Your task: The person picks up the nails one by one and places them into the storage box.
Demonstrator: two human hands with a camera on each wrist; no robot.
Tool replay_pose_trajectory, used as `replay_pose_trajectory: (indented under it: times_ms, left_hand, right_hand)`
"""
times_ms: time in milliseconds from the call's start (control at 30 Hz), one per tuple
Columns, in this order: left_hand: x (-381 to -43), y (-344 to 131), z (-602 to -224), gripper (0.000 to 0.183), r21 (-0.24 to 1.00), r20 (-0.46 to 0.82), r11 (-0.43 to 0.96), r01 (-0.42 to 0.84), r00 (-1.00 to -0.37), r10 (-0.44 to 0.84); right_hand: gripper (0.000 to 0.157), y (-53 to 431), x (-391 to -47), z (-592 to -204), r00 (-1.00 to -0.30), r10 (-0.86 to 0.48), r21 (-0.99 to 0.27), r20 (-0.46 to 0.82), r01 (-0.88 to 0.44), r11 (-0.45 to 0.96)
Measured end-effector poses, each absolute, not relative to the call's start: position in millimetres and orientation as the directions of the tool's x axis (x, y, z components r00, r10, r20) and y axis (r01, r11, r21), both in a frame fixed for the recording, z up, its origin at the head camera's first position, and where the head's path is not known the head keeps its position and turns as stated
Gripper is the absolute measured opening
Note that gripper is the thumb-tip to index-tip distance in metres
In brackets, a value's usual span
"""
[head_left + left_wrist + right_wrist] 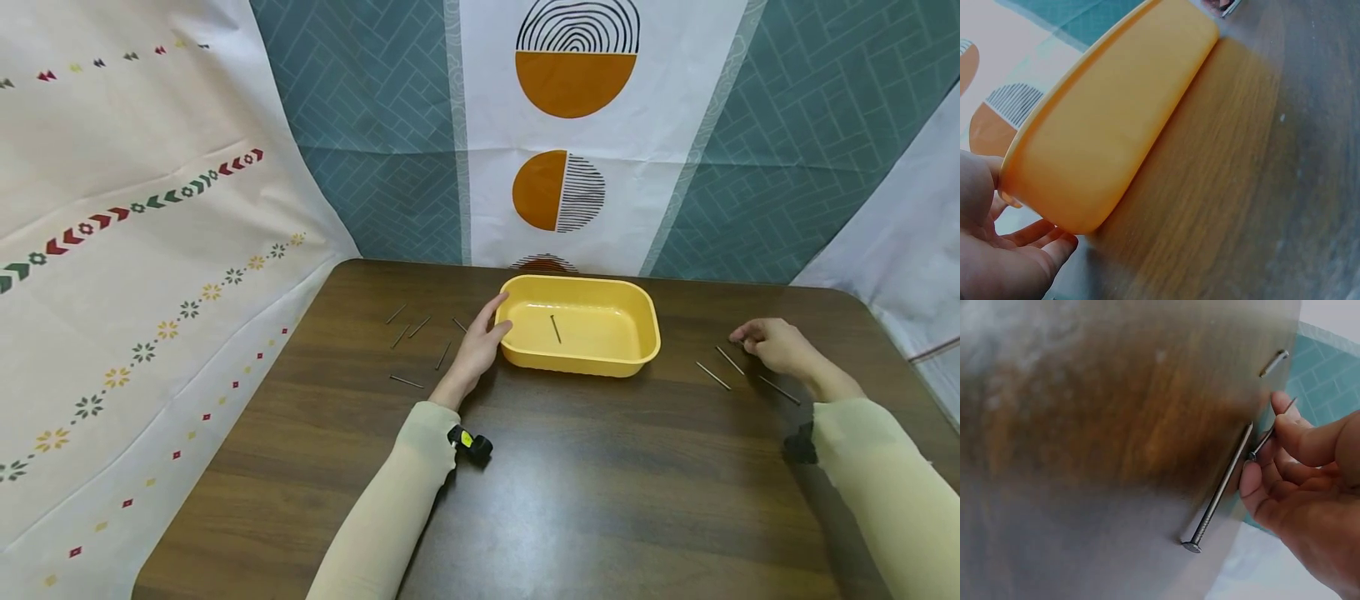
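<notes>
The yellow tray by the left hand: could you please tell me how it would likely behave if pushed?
The yellow tray would probably slide rather than tip, since it sits low and wide on the table. It looks like thin, glossy plastic, so it may be light for its size. The single nail lying inside might roll or slide if jolted.

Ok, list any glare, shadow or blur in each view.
Head: pale glare on the tabletop, dark shadow along the right sleeve. Left wrist: wood grain softens to a haze towards the right edge; the yellow tray looks evenly lit. Right wrist: tabletop smeared, whitish at upper left; the nail in the hand looks sharper.
</notes>
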State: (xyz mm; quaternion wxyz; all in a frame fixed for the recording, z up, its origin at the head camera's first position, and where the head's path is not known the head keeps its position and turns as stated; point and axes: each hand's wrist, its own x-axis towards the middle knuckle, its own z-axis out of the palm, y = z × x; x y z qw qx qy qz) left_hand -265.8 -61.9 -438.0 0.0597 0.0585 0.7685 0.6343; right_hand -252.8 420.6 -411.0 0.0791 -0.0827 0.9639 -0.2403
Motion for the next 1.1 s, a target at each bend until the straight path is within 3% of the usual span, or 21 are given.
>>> replay_pose_trajectory:
  times_ms: [367, 500, 700, 867, 1100]
  left_hand:
    - [-266, -61, -437, 0.053, 0.983, -0.015, 0.183, 0.017, -0.985, 0.172]
    - [-265, -61, -437, 0.053, 0.984, -0.012, 0.178, 0.02, -0.984, 0.175]
    - [-265, -61, -438, 0.053, 0.985, -0.013, 0.174, 0.018, -0.984, 0.176]
    - [-265, -62, -439, 0.053, 0.986, -0.005, 0.167, 0.025, -0.984, 0.18]
    - [-264, -63, -439, 0.054, 0.986, -0.005, 0.164, 0.025, -0.984, 0.179]
  right_hand:
    - [0.032, 433, -252, -407, -0.974, -0.167, -0.632, -0.156, -0.031, 0.775]
    - [0.036, 434, -251, -408, -0.98, -0.13, -0.75, -0.15, 0.027, 0.661]
    - [0.016, 436, -252, -406, -0.978, -0.126, -0.9, -0.165, 0.096, 0.426]
    - [0.03, 435, -254, -402, -0.974, -0.13, -0.934, -0.184, 0.133, 0.331]
    - [0.031, 426, -256, -391, -0.969, -0.138, -0.936, -0.206, 0.153, 0.317]
